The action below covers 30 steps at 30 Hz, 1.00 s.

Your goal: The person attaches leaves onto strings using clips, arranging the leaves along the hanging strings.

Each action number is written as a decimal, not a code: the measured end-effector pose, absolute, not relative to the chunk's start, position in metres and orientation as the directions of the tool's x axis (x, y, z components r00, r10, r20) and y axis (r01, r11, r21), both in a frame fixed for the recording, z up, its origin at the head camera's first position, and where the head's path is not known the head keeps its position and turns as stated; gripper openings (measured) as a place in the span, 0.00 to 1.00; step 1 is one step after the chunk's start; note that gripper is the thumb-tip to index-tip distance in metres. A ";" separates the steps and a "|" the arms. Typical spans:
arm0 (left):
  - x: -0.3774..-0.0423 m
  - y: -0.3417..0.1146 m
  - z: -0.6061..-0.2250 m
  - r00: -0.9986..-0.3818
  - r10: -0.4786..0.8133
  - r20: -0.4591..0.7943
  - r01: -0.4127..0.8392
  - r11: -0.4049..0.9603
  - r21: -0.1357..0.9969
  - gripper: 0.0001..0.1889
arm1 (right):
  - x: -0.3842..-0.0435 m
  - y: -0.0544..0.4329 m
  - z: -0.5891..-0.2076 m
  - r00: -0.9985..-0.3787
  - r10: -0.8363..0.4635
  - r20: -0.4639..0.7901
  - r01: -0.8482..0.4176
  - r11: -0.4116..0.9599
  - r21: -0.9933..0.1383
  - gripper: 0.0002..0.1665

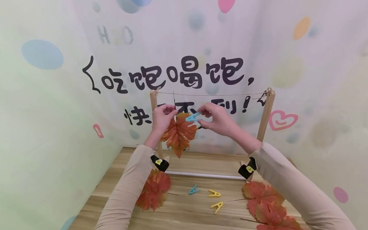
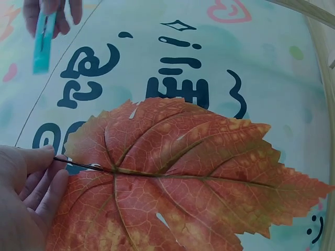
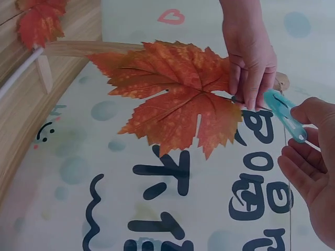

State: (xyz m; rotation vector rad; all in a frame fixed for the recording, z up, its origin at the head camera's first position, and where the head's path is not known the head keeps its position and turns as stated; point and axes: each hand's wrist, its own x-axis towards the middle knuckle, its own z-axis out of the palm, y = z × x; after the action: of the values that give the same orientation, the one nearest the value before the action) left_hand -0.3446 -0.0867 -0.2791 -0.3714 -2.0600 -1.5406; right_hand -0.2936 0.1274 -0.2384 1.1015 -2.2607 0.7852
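Note:
My left hand pinches the thin dark stem of an orange-red artificial maple leaf, which hangs tip down below the fingers. The stem's upper end reaches up to a thin string stretched between two wooden posts. To the right of the leaf, my right hand pinches a light-blue clothespin between thumb and fingers, its nose pointing left. In the right wrist view the clothespin is close to the left hand and the string. The left wrist view shows the leaf's veined face up close.
Wooden posts rise from the tabletop, with a white rod low between them. On the wood lie a blue clothespin, two yellow clothespins, a red leaf at left and more red leaves at right. A printed curtain hangs behind.

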 end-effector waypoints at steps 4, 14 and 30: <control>-0.343 -0.087 -0.276 -0.822 -0.117 0.557 0.505 0.303 0.808 0.08 | -0.296 0.120 -0.226 -0.556 -0.502 0.663 -0.810 0.508 -0.294 0.14; -0.342 -0.089 -0.273 -0.831 -0.123 0.542 0.481 0.329 0.813 0.10 | -0.307 0.107 -0.206 -0.601 -0.431 0.673 -0.769 0.540 -0.341 0.18; -0.343 -0.086 -0.274 -0.834 -0.153 0.530 0.463 0.330 0.823 0.09 | -0.322 0.093 -0.201 -0.542 -0.341 0.768 -0.781 0.541 -0.311 0.19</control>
State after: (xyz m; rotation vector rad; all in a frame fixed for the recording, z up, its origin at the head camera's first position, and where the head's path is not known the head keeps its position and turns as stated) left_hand -0.3432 -0.0858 -0.2736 -0.2711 -2.0737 -1.5355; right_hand -0.3218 0.0926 -0.2008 0.9026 -2.1245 0.8676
